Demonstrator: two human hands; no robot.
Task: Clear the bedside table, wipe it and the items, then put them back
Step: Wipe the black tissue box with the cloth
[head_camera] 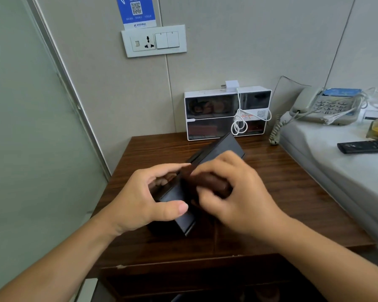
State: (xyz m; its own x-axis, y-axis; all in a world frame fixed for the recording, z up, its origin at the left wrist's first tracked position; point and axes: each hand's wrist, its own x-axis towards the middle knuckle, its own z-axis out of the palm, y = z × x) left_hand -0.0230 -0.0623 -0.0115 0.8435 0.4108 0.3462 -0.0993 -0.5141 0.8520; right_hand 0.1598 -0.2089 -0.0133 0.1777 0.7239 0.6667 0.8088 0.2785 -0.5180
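While both hands are working over the bedside table (282,171), the left hand (144,199) is curling around the near end of a long black box (218,149), thumb lying along its side, fingers hooked over the far edge. The box is being held tilted just above the wooden top, its far end pointing toward the white dispenser (226,113) at the wall. It is looking rigid, smooth and fairly light, likely a bit slick, so gripping across its short sides near the end seems the safest hold. The right hand (234,192) is bunching a dark brown cloth (207,182) in curled fingers and pressing it onto the box's top face, wrist angled in from the right. The cloth is looking soft and limp, fine to wad anywhere. Judging from this, the box is getting wiped. Further right, a telephone (327,105) and a remote (364,146) are lying on the bed (336,171), well apart from the table.
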